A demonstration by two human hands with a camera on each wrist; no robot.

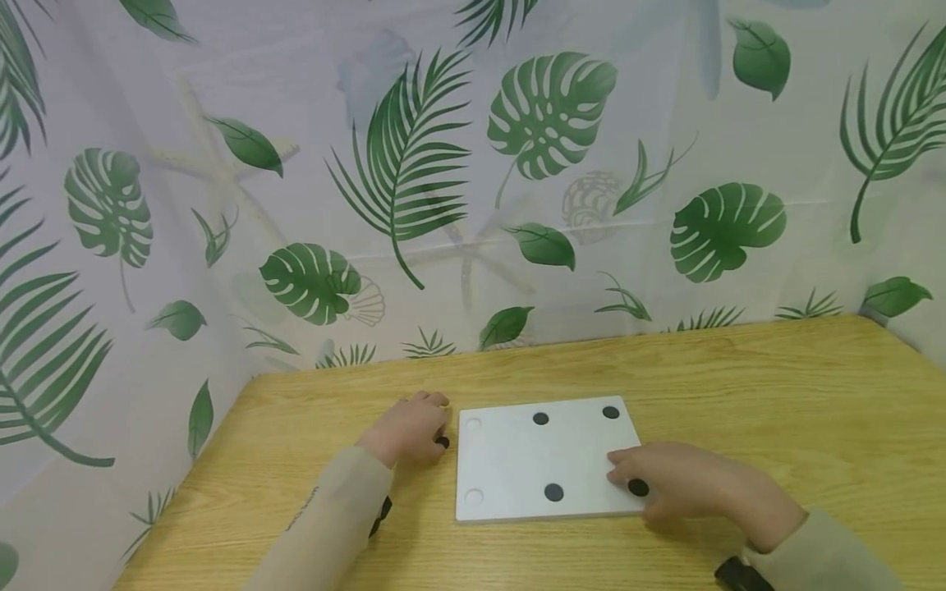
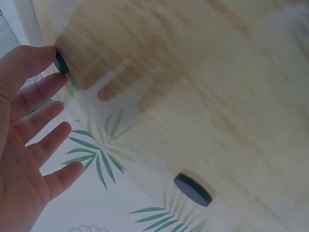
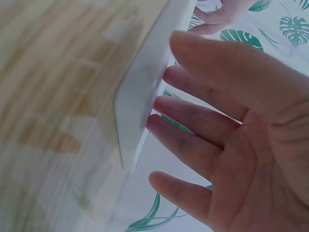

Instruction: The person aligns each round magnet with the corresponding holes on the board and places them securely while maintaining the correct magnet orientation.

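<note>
A white board [image 1: 517,464] lies on the table with black discs set in it, among them a top-row disc [image 1: 541,419] and a lower-row disc [image 1: 553,492]. Two round recesses along its left side hold no disc; one is the upper recess [image 1: 474,422]. Just left of the board, my left hand [image 1: 410,427] pinches a black disc [image 2: 61,64] between thumb and index finger, the other fingers spread. A second loose disc [image 2: 193,189] lies on the table, hidden in the head view. My right hand [image 1: 676,476] rests at the board's right edge, fingers extended, beside the lower-right disc [image 1: 638,487].
The wooden table [image 1: 776,402] stretches around the board on all sides. Behind it and at the left hangs a white cloth [image 1: 628,287] printed with green leaves. Dark straps [image 1: 742,574] sit at both wrists.
</note>
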